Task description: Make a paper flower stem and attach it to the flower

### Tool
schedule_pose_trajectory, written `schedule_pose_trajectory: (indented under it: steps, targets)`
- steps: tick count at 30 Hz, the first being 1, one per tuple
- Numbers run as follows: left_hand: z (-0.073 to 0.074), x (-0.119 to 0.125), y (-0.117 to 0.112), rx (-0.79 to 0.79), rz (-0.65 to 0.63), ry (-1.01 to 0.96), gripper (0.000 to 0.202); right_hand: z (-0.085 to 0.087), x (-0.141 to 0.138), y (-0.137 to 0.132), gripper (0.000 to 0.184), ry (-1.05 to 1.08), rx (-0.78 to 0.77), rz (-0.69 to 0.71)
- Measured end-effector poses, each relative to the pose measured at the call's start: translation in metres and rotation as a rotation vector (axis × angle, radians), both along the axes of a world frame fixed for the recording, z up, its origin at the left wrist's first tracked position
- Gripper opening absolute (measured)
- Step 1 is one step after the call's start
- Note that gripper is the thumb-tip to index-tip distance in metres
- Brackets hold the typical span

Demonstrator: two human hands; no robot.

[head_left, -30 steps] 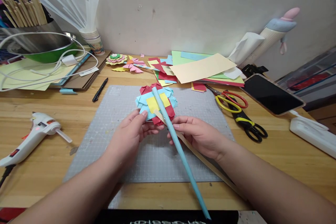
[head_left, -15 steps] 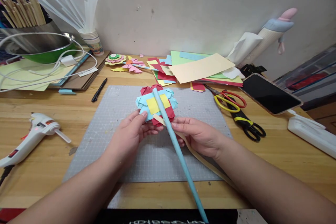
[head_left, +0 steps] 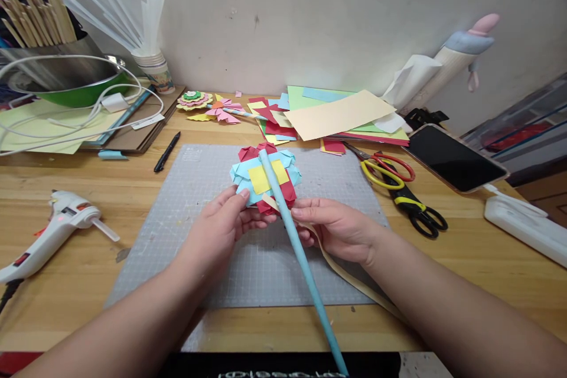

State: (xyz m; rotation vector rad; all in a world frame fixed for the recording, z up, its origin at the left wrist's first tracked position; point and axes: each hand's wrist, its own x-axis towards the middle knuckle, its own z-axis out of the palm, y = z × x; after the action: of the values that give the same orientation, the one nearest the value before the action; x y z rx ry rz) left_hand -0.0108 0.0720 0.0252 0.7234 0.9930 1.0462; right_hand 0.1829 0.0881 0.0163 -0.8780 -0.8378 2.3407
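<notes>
A folded paper flower [head_left: 249, 172] in light blue and red lies back side up above the mat, with a yellow paper patch [head_left: 262, 179] on it. A light blue paper stem [head_left: 297, 245] runs from the flower's middle down toward me. My left hand [head_left: 230, 212] is closed on the flower's lower left edge, thumb on top. Pinched in my right hand [head_left: 330, 224], close beside the stem, is a cream paper strip [head_left: 349, 277]. The strip's short end passes behind the stem and shows at its left; its long end trails under my right forearm.
A grey cutting mat [head_left: 177, 248] covers the table's middle. To the left lie a hot glue gun [head_left: 66, 227] and a black pen [head_left: 167, 152]. Scissors [head_left: 411, 204] and a phone [head_left: 456, 156] rest on the right. Coloured paper sheets [head_left: 341, 115] and finished paper flowers [head_left: 195, 100] are along the wall.
The flower and stem top have shifted very slightly to the right, and the stem's lower end slightly left. Both hands keep their holds; the strip's trailing part bows a little differently.
</notes>
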Motion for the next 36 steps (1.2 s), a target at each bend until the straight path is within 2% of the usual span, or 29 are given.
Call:
schedule_pose_trajectory:
  steps: [10,13,14,16,18,19,21,24,29,36]
  targets:
    - [0.001,0.002,-0.002,-0.011,0.002,0.034,0.024,0.002,-0.007,-0.008,0.020,-0.063,-0.019,-0.080]
    - [-0.001,0.000,0.000,0.010,-0.029,0.088,0.029,0.004,-0.009,-0.010,0.018,-0.049,-0.023,-0.093]
    - [-0.002,-0.002,0.000,0.033,-0.003,0.134,0.032,0.004,-0.009,-0.010,0.018,-0.052,-0.022,-0.105]
    - [-0.002,-0.007,0.002,0.148,0.146,0.297,0.036,0.004,-0.007,-0.009,0.017,-0.069,-0.023,-0.132]
    - [0.001,-0.012,0.002,0.380,0.308,0.584,0.033,0.004,-0.005,-0.006,0.018,-0.085,-0.027,-0.145]
    - [0.004,-0.014,0.002,0.519,0.338,0.752,0.027,0.004,-0.003,-0.005,0.019,-0.089,-0.022,-0.144]
    - [0.009,-0.017,0.001,0.762,0.287,1.051,0.012,0.004,-0.001,-0.002,0.020,-0.090,-0.005,-0.124]
    - [0.013,-0.017,-0.001,0.919,0.157,1.269,0.006,0.003,0.001,0.000,0.023,-0.090,0.014,-0.084]
    - [0.012,-0.016,-0.002,0.926,0.041,1.351,0.009,-0.001,0.000,-0.001,0.020,-0.095,0.023,-0.075]
    - [0.013,-0.016,-0.001,0.885,-0.004,1.301,0.007,-0.004,-0.001,-0.002,0.017,-0.096,0.034,-0.071]
